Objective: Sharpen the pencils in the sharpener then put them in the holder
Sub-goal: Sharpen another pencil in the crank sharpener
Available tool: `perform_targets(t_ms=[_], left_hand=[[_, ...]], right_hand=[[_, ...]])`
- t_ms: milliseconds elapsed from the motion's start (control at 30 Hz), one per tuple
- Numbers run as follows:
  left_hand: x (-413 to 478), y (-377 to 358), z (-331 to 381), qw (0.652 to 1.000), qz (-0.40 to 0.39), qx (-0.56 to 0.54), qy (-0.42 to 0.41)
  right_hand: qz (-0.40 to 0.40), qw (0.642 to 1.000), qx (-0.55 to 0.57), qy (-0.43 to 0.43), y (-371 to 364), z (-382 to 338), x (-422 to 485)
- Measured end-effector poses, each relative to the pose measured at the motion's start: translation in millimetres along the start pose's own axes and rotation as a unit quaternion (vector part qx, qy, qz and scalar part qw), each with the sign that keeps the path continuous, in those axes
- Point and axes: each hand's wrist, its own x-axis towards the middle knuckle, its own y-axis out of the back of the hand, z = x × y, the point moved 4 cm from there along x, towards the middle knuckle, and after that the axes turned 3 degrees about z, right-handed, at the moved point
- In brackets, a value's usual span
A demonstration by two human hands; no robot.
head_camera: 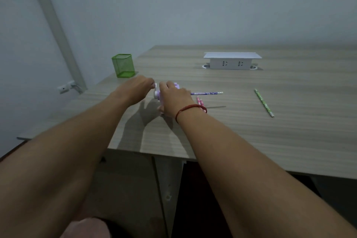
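A pale grey-blue wall (193, 6) fills the upper half of my view, with a light conduit (56, 31) slanting down it at the left to a small wall outlet (64, 88). Below it the wood-grain table (270, 141) spreads wide. Its near edge runs from the left down toward the right, and its left edge slants back to the far corner. A broad stretch of plain wood grain lies between my hands and the near edge, and another to the right.

A white socket box (231, 61) stands near the table's far edge, well apart from everything else. The green mesh holder (123, 65) stands upright close to the left edge, near my left hand (138, 88). That hand's fingers are curled on the white crank knob (155, 85) of the purple sharpener (157, 94). My right hand (173, 98), a red string bracelet (190, 109) at its wrist, grips the sharpener body from above.

A purple pencil (206, 93) sticks out of the sharpener to the right, lying level. Two pink pencils (199, 100) lie just beside my right wrist, partly hidden by it. A green pencil (263, 102) lies by itself further right, angled toward the near edge.
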Motion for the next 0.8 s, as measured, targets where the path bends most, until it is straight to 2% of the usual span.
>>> perform_targets(t_ms=[333, 633, 800], left_hand=[[-26.0, 29.6, 14.8, 0.999, 0.036, 0.006, -0.019], [-67.2, 15.7, 31.6, 0.999, 0.026, -0.034, 0.02], [-61.9, 16.4, 32.4, 0.998, -0.011, -0.029, 0.046]], right_hand=[[-0.021, 0.999, 0.0, -0.024, 2.9, -0.5, 2.5], [-0.009, 0.999, -0.007, -0.032, -2.7, -6.7, 3.7], [0.001, 0.999, -0.007, -0.035, -6.4, -4.8, 7.7]])
